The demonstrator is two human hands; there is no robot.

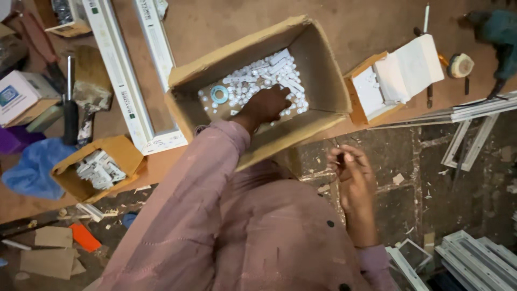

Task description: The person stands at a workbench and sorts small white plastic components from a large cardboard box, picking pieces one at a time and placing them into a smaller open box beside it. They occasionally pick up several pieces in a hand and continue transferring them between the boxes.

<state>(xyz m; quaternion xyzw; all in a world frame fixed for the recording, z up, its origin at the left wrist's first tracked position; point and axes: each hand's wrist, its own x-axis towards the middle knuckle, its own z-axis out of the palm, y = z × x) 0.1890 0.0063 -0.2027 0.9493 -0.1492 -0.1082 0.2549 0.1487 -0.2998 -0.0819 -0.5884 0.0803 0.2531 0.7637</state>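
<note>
A large open cardboard box (323, 64) lies on the brown worktop, its bottom strewn with several small white plastic parts (269, 73) and one pale blue ring (219, 94). My left hand (266, 105) reaches into the box and rests on the white parts, fingers curled down among them; whether it grips any is hidden. My right hand (353, 172) hovers off the worktop's edge above the stone floor. Its thumb and fingers are pinched on a small thin piece (337, 157).
White plastic profiles (121, 81) lie left of the big box. A small cardboard box of white fittings (116, 153) sits at the left, another small box (371, 89) at the right. A teal drill (501, 37), tape roll (460, 66), blue cloth (32, 167) and white frames (474, 258) surround.
</note>
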